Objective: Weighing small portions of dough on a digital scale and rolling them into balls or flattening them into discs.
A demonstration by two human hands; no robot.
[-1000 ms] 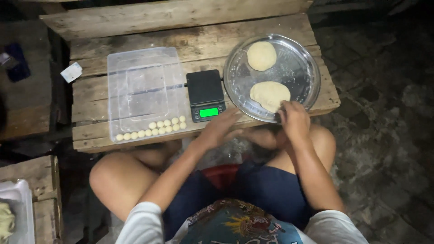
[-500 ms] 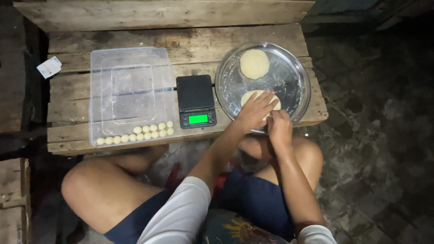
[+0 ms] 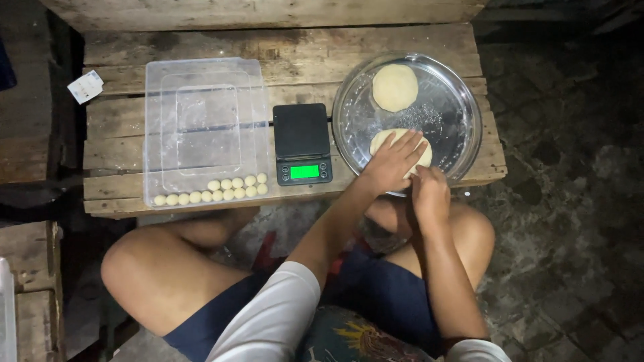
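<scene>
A round metal tray (image 3: 463, 114) sits at the right end of a low wooden pallet table (image 3: 288, 53). Two pale dough discs lie in it: one at the far side (image 3: 394, 87), one at the near rim (image 3: 384, 140). My left hand (image 3: 392, 163) lies flat on the near disc, fingers spread. My right hand (image 3: 429, 194) pinches that disc's near edge at the tray's rim. A black digital scale (image 3: 302, 143) with a lit green display stands left of the tray.
A clear plastic tray (image 3: 201, 127) left of the scale holds a row of several small dough balls (image 3: 209, 192) along its near edge. A small white packet (image 3: 85, 86) lies at the table's far left. My bent knees are under the table edge; stone floor at right.
My left hand has moved from the table's front edge onto the near dough disc and stays pressed there. My right hand has kept close to the disc's near edge.
</scene>
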